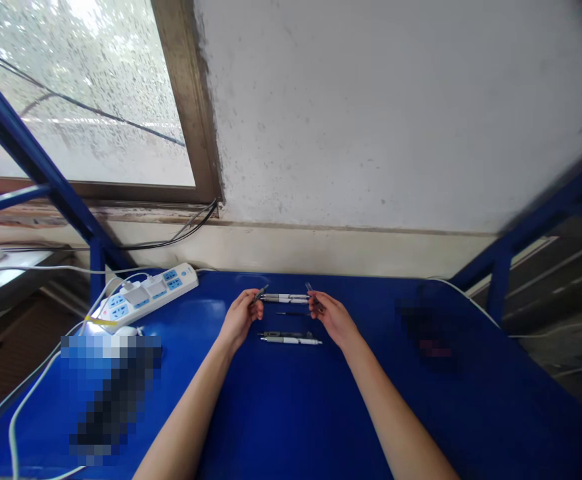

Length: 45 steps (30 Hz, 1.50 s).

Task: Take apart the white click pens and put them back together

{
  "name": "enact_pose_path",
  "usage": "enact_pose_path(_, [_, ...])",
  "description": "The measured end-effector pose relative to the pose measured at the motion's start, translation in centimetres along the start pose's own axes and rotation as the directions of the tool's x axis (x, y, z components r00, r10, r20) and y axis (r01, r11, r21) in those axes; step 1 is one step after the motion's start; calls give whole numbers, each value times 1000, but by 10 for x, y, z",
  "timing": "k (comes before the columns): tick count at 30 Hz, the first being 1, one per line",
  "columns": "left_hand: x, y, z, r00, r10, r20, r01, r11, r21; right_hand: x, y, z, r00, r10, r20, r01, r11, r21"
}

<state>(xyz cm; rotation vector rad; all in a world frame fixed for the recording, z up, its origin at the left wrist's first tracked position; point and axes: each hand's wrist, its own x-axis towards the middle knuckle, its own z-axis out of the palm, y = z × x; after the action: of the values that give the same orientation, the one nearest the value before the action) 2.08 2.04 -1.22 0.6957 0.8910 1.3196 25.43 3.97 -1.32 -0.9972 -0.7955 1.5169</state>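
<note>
Overhead, head view: left hand point(241, 317), grip closed on a dark pen part point(259, 293), tip angled inward; right hand point(333, 319), grip closed on a second pen part point(315, 297). Between them, a pen barrel point(285, 299) crosswise on the bench point(291, 413), long axis left-right; a refill point(291, 313) and two pens point(285, 339) parallel, apparently for easy reach.

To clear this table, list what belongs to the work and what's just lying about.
Work: left hand, right hand, pen parts in both hands, pens, refill.
Lying about: power strip, white cable.
</note>
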Motion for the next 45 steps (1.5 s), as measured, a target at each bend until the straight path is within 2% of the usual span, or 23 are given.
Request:
enact_pose_path(7, [-2, 5, 2, 999, -20, 28, 20, 1000, -17, 0, 0, -1, 1000, 15, -26, -14, 1000, 10])
enact_pose_path(14, [-2, 1, 0, 995, 51, 83, -56, 997, 62, 4, 2, -6, 997, -23, -69, 21, 999, -29])
enact_pose_path(24, [1, -3, -1, 994, 85, 65, -92, 988, 120, 5, 2, -3, 999, -39, -27, 38, 999, -35])
enact_pose_path(36, [-2, 0, 1, 992, -30, 122, 9, 987, 163, -2, -2, 4, 999, -28, 20, 28, 999, -22])
enact_pose_path(45, [-5, 4, 6, 991, 58, 117, -77, 984, 161, -3, -2, 4, 1000, -1, 26, 1, 1000, -28])
